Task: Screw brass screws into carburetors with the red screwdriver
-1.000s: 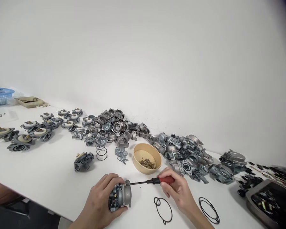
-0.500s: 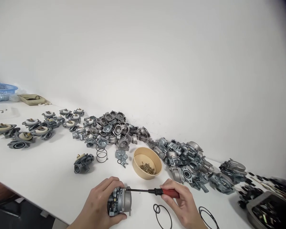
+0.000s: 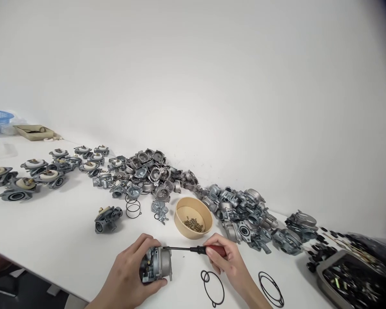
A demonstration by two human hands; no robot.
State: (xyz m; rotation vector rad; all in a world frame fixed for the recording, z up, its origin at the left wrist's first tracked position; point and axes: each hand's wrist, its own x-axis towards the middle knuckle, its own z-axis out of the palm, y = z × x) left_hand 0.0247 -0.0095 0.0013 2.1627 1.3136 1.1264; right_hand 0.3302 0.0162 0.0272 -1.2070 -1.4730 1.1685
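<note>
The metal carburetor (image 3: 165, 262) is at the near middle of the white table (image 3: 67, 231), the left hand (image 3: 130, 268) clamped around its left side. The right hand (image 3: 228, 262) grips a red-handled screwdriver (image 3: 197, 249), tip at the carburetor's far side. Farther off, a yellow bowl (image 3: 183, 229) holds screws (image 3: 193, 224).

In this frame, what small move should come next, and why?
Probably a slight twist of the screwdriver by the right hand: the tip appears to meet the upper edge of the metal part, which the left hand holds from the other side.
</note>
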